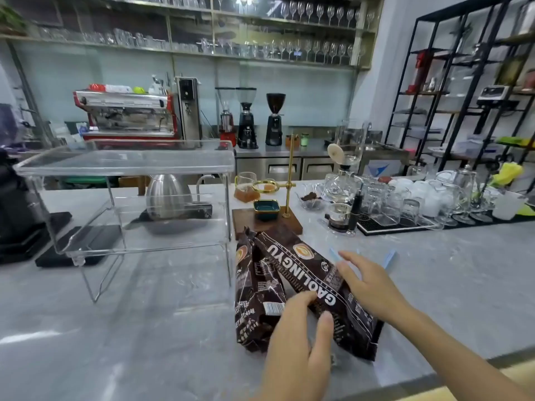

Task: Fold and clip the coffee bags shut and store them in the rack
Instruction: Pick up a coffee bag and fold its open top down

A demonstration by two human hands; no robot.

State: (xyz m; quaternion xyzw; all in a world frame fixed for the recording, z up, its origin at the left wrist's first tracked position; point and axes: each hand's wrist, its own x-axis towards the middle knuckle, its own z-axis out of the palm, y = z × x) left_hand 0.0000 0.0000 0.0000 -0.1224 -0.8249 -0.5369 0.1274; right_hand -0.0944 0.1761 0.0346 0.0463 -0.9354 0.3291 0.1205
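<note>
Behind a café bar lined with glassware shelves, an espresso machine (124, 115) and three grinders (247, 118), a grey marbled worktop (144, 328) carries the job at its very start. On the left stands the clear acrylic rack (124, 169), both tiers bare of bags; a steel kettle (168, 198) shows through it from behind. Nothing is stored, and neither bag looks folded or clipped yet, so by my reading the whole task lies ahead.

Just right of the rack lie two dark brown coffee bags, side by side and touching, their tops pointing away toward a wooden stand (266, 221). The left bag (254, 290) is crumpled and glossy, with white print. The right bag (318, 287) is fuller and carries the lettering GAOLINGYU along its length.

The left hand (298, 342) rests over the near ends of the bags, fingers loosely bent on the foil; whether it truly grips is hard to say. The right hand (367, 285) spreads open, fingers straight, over the right bag. Pale blue clips (389, 257) lie on the worktop just beyond it, partly hidden.
</note>
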